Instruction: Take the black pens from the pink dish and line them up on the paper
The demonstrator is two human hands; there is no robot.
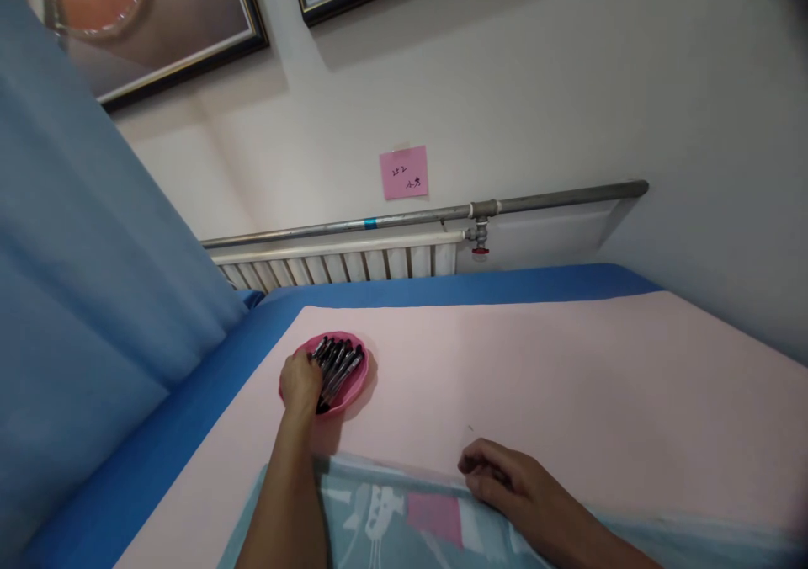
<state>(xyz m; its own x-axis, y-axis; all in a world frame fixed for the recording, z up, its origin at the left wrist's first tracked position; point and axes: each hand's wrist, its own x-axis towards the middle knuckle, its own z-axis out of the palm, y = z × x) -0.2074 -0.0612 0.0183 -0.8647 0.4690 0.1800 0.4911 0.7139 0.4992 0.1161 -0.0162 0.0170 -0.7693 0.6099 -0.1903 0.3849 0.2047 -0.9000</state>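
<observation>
At the left side of a round pink dish [359, 386], my left hand [301, 380] reaches over the rim with its fingers bent down against the contents. A bundle of slim pens [341, 367], clear-barrelled with black ends, lies slanted in the dish beside those fingers. The back of the hand hides the fingertips, so whatever they grip does not show. Lower right, my right hand [498, 475] rests at the edge of a patterned blue-green cloth [359, 510], loosely curled with nothing visible in it. A tiny dark bit [470, 428] lies just beyond it.
Pale pink sheeting [536, 375] covers the blue surface [492, 284]. A blue curtain [82, 257] hangs at the left. Behind are a white radiator [353, 264], a metal pipe [429, 215] with a red-handled valve [481, 251], a pink note [404, 173] and framed pictures [189, 30].
</observation>
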